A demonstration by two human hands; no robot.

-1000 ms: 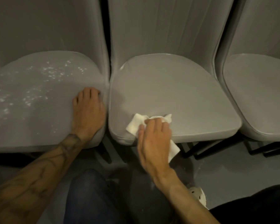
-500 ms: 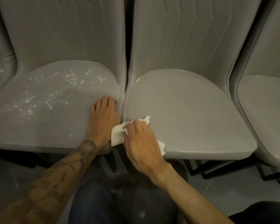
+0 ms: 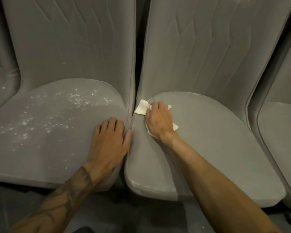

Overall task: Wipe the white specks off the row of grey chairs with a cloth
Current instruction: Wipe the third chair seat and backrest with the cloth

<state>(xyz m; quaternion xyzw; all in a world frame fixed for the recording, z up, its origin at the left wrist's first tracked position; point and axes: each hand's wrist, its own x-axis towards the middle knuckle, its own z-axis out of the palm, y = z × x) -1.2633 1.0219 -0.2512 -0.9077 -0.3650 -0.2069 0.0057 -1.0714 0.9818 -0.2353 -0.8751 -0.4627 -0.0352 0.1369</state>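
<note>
Nearest you: dark floor (image 3: pixel 124 219), between your two forearms.

Your left hand (image 3: pixel 107 142): flat, palm down, fingers straight and slightly apart, holding nothing. It rests on the right edge of the left grey upholstered chair seat (image 3: pixel 32 157), with the thumb along the gap to the next seat.

Middle grey upholstered chair seat (image 3: pixel 217 148): just beside the left one, its surface plain grey.

Your right hand (image 3: pixel 160 120): fingers curled over the white crumpled cloth (image 3: pixel 141 107), pressing it onto the back left corner of the middle seat, close to the gap. One corner of the cloth sticks out left of your fingers and another right of your wrist.

White specks (image 3: pixel 77 98): scattered over the rear and left of the left seat, apart from the cloth.

Third grey seat (image 3: pixel 280 132): at the right edge, partly cut off.

Farthest: tall grey stitched backrests (image 3: pixel 200 47), upright, side by side.
</note>
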